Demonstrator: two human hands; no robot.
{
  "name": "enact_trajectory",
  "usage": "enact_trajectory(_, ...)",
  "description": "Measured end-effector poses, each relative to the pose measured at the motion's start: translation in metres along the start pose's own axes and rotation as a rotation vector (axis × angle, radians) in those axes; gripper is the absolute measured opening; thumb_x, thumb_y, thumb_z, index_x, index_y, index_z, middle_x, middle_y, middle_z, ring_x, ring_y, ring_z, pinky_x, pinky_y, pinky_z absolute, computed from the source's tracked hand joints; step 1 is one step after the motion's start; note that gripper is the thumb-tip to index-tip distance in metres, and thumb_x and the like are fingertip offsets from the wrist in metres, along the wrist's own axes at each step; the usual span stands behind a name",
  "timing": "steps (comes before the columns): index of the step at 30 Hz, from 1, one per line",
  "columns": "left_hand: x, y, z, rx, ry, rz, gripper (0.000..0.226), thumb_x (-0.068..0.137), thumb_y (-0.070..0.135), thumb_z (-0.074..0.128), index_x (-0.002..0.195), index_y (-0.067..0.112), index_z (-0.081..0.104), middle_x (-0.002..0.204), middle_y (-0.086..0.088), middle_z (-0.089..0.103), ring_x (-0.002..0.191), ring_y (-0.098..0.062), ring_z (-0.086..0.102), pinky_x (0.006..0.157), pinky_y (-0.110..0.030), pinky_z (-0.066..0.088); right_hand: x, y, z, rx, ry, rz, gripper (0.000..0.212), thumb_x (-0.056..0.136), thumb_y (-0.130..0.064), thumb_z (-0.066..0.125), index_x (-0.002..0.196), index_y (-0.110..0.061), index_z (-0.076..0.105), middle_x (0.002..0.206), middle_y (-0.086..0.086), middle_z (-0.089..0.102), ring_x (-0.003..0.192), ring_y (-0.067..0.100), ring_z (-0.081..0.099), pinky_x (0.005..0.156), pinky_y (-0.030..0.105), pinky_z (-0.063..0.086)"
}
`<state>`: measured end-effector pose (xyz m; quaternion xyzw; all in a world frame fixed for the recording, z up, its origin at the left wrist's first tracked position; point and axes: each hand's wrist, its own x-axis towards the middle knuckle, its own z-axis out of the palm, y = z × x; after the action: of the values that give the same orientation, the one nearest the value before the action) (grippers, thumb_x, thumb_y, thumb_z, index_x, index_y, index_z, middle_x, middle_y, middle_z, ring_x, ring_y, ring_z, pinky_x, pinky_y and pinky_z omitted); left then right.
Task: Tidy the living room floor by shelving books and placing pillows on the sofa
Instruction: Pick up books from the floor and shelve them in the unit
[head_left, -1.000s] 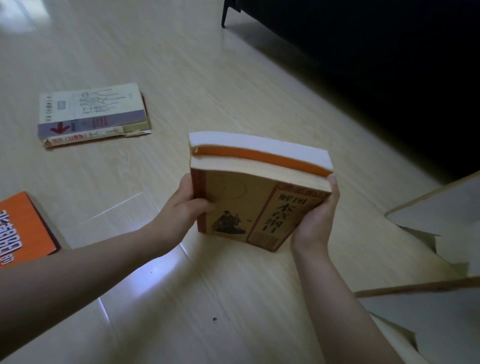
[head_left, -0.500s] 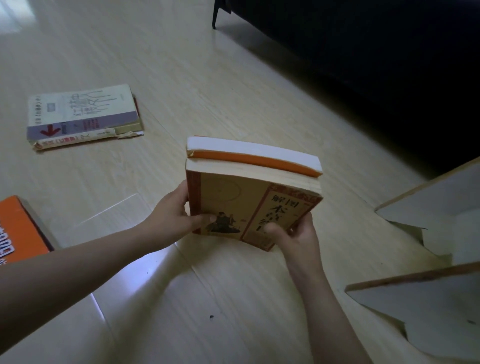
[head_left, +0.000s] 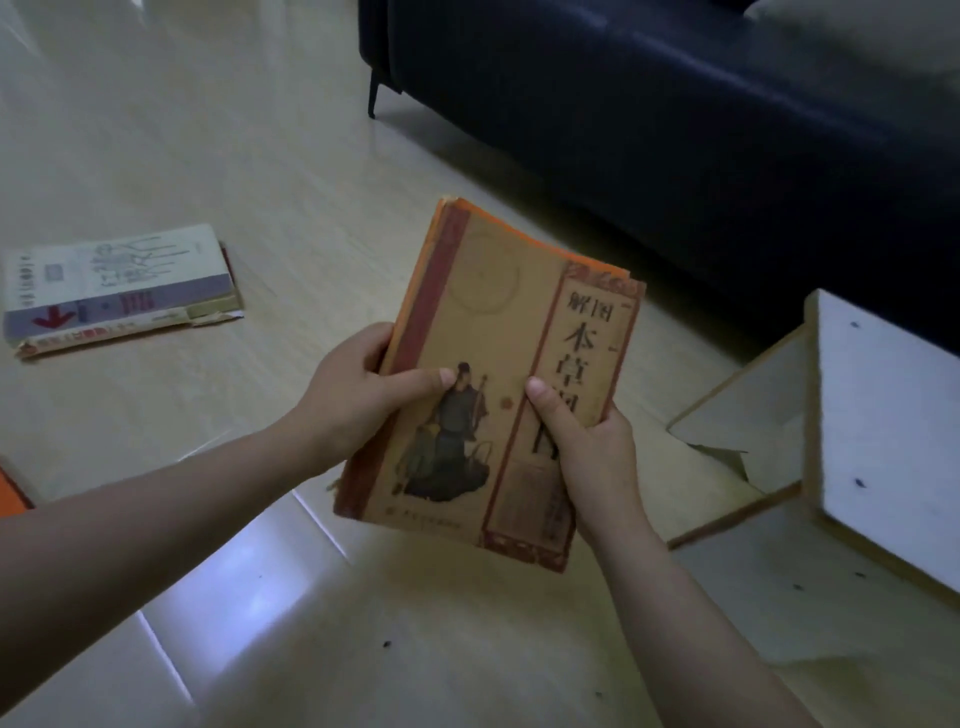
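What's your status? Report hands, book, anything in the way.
Left hand and right hand both grip the tan book, held off the floor. Shelf to the right, nothing between. Two more books lie on the floor, left.

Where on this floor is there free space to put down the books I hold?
The floor is bare between the stacked books and the sofa, and also close in front, below the left hand and right hand gripping the held books. It is crowded on the right, around the shelf.
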<state>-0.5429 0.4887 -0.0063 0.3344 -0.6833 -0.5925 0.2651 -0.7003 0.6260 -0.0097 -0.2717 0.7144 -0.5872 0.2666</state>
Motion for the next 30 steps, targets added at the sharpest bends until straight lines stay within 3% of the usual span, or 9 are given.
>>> enact_trajectory(3, 0.002, 0.044, 0.016, -0.131, -0.069, -0.057, 0.043, 0.066, 0.034, 0.072, 0.105, 0.018, 0.066, 0.097, -0.003, 0.074, 0.086, -0.023, 0.072, 0.076, -0.040, 0.058, -0.004, -0.044, -0.028, -0.053, 0.047, 0.002, 0.028, 0.080, -0.040, 0.074, 0.102, -0.025, 0.068, 0.094, -0.006, 0.075, 0.087, 0.011, 0.071, 0.081, 0.039, 0.059)
enact_trajectory(8, 0.003, 0.111, 0.062, -0.225, -0.198, -0.074, 0.049, 0.068, 0.034, 0.072, 0.112, 0.014, 0.063, 0.100, -0.008, 0.074, 0.088, -0.030, 0.072, 0.083, -0.051, 0.056, -0.016, -0.118, -0.097, -0.115, 0.073, 0.053, 0.030, 0.079, -0.042, 0.075, 0.102, -0.026, 0.067, 0.093, -0.003, 0.076, 0.086, 0.015, 0.072, 0.082, 0.040, 0.058)
enact_trajectory(14, -0.025, 0.176, 0.132, -0.172, -0.313, -0.087, 0.055, 0.066, 0.044, 0.074, 0.114, 0.020, 0.061, 0.098, -0.003, 0.075, 0.085, -0.025, 0.073, 0.082, -0.047, 0.057, -0.056, -0.162, -0.194, -0.153, 0.026, 0.153, 0.032, 0.085, -0.043, 0.066, 0.108, -0.020, 0.066, 0.093, 0.002, 0.076, 0.085, 0.019, 0.073, 0.080, 0.038, 0.058)
enact_trajectory(17, -0.051, 0.191, 0.178, -0.142, -0.358, -0.085, 0.046, 0.076, 0.042, 0.074, 0.114, 0.020, 0.060, 0.096, -0.001, 0.075, 0.084, -0.022, 0.073, 0.080, -0.045, 0.057, -0.084, -0.156, -0.247, -0.146, 0.037, 0.150, 0.033, 0.085, -0.043, 0.066, 0.108, -0.020, 0.064, 0.092, 0.001, 0.076, 0.084, 0.017, 0.073, 0.080, 0.038, 0.057)
enact_trajectory(23, -0.075, 0.226, 0.300, 0.016, -0.397, -0.022, 0.038, 0.077, 0.043, 0.073, 0.108, 0.025, 0.061, 0.091, 0.004, 0.075, 0.076, -0.014, 0.073, 0.066, -0.032, 0.056, -0.118, -0.120, -0.360, -0.042, 0.200, 0.078, 0.035, 0.082, -0.043, 0.068, 0.107, -0.018, 0.064, 0.090, -0.001, 0.076, 0.083, 0.015, 0.073, 0.081, 0.038, 0.057)
enact_trajectory(26, -0.081, 0.235, 0.361, 0.065, -0.490, -0.031, 0.057, 0.065, 0.050, 0.074, 0.113, 0.022, 0.059, 0.095, 0.002, 0.074, 0.080, -0.017, 0.073, 0.069, -0.034, 0.057, -0.128, -0.099, -0.413, 0.026, 0.306, 0.097, 0.035, 0.079, -0.043, 0.071, 0.106, -0.022, 0.065, 0.090, -0.003, 0.076, 0.086, 0.016, 0.072, 0.085, 0.041, 0.056)
enact_trajectory(28, -0.090, 0.240, 0.414, 0.124, -0.581, -0.026, 0.059, 0.069, 0.049, 0.077, 0.117, 0.022, 0.057, 0.098, 0.002, 0.073, 0.083, -0.017, 0.073, 0.071, -0.034, 0.057, -0.144, -0.079, -0.456, 0.067, 0.408, 0.095, 0.034, 0.077, -0.044, 0.073, 0.104, -0.025, 0.065, 0.091, -0.004, 0.076, 0.088, 0.016, 0.072, 0.086, 0.043, 0.056)
enact_trajectory(30, -0.102, 0.242, 0.466, 0.190, -0.646, -0.021, 0.055, 0.074, 0.045, 0.076, 0.119, 0.022, 0.053, 0.099, 0.002, 0.072, 0.084, -0.016, 0.072, 0.069, -0.031, 0.056, -0.167, -0.056, -0.494, 0.103, 0.511, 0.091, 0.031, 0.078, -0.043, 0.073, 0.103, -0.027, 0.066, 0.093, -0.005, 0.076, 0.087, 0.013, 0.071, 0.080, 0.034, 0.057)
